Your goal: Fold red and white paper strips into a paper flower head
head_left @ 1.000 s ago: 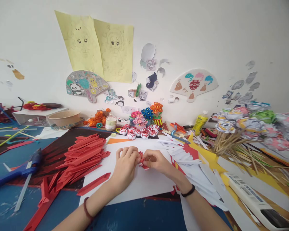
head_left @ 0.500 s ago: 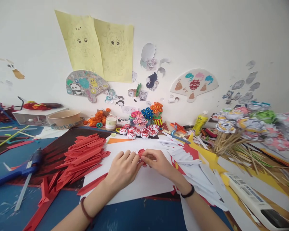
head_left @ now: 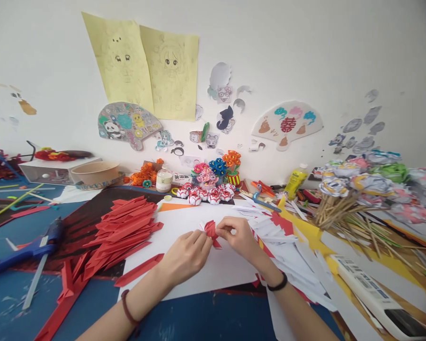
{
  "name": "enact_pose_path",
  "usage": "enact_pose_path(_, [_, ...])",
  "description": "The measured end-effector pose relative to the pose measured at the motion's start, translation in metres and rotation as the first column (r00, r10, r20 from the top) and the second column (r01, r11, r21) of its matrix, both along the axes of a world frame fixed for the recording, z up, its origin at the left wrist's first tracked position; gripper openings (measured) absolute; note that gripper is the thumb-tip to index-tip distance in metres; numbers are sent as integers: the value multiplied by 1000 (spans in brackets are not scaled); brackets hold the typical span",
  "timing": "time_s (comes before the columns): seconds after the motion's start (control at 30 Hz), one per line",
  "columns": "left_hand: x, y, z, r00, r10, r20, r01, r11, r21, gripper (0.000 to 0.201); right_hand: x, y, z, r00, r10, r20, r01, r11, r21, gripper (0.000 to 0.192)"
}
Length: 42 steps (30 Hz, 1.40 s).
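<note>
A small folded red paper piece point(head_left: 211, 230) is held up between my two hands, over a white paper sheet point(head_left: 199, 274). My left hand point(head_left: 188, 253) pinches its left side, where a bit of white paper also shows by the fingertips. On the other side, the thumb and forefinger of my right hand point(head_left: 236, 237) close on its right edge. A heap of folded red paper strips point(head_left: 124, 232) lies to the left of my left hand. White folded paper strips point(head_left: 284, 251) are piled beside my right wrist.
Red-and-white paper flowers point(head_left: 206, 194) sit behind the sheet, near a glue bottle point(head_left: 164, 179). A blue glue gun point(head_left: 46, 244) lies at left. Paper flowers on sticks point(head_left: 333, 187), a yellow bottle point(head_left: 296, 182) and a white handheld device point(head_left: 376, 293) are at right.
My left hand has lowered slightly and its fingers have shifted, so more of the red paper shows. My right hand has risen a little at the paper's right edge.
</note>
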<state>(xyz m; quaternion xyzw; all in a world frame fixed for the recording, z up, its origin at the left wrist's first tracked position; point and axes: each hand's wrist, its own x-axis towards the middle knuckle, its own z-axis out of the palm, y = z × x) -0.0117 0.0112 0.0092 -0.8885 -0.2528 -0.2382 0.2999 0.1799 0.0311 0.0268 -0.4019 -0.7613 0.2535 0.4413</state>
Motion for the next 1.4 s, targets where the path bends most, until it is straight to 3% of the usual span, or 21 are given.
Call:
enact_pose_path(0.33, [2,-2,-3,997,-29,71,33,998,-54,22,7,2,1,1000,6,10,-7,997,78,19])
enact_pose_path(0.53, [1,-2,-6,997,-49,56,48,999,18,24,11,6,1,1000,-3,-17,4,997,82,20])
enact_pose_path(0.67, [-3,-2,-4,996,-37,85,35,999,20,22,13,7,1,991,90,-96,-98,992,-85,25])
enact_pose_path(0.8, [-4,-1,-2,995,-26,101,23,999,28,21,13,9,-2,968,177,-177,-220,937,-270,33])
enact_pose_path(1.03, [2,-1,-9,995,-33,90,32,999,11,23,11,13,-11,961,1,-278,-84,955,-285,30])
enact_pose_path(1.4, [6,-5,-4,979,-25,201,19,999,32,26,10,11,-10,953,-27,-302,-20,988,-152,26])
